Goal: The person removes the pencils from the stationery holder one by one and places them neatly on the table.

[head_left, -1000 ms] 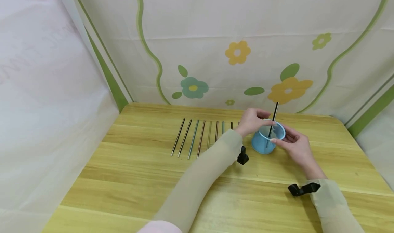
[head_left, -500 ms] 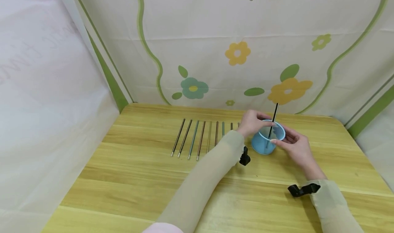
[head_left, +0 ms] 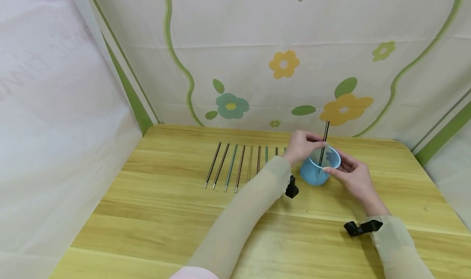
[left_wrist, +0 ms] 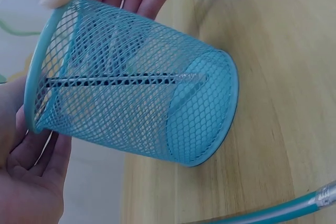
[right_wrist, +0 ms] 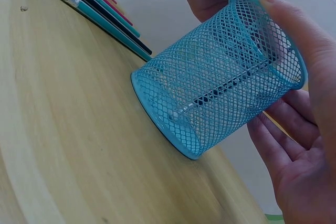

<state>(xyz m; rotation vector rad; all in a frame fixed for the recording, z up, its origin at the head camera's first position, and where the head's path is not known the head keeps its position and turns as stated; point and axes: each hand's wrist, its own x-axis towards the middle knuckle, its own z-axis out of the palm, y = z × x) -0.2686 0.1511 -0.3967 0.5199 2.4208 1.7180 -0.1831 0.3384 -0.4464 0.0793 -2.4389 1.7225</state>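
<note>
A blue mesh pencil cup point(head_left: 312, 174) stands on the wooden table. My right hand point(head_left: 356, 178) holds it from the right, thumb at the near rim and fingers behind. A dark striped pencil point(head_left: 326, 132) leans up out of the cup, my left hand point(head_left: 299, 146) pinching it at the rim. Through the mesh in the left wrist view, the pencil point(left_wrist: 131, 80) has its eraser end near the cup's floor. The left fingertips are partly hidden behind the rim.
Left of the cup, several pencils point(head_left: 230, 167) lie in a row, eraser ends toward me; my left sleeve point(head_left: 239, 217) covers some. A teal pencil point(left_wrist: 278, 211) lies close to the cup. A flowered cloth point(head_left: 254, 78) hangs behind the table point(head_left: 147, 213).
The pencil in the cup has shifted slightly left and stands more upright, with its top a little higher. My right hand and the cup have stayed nearly still.
</note>
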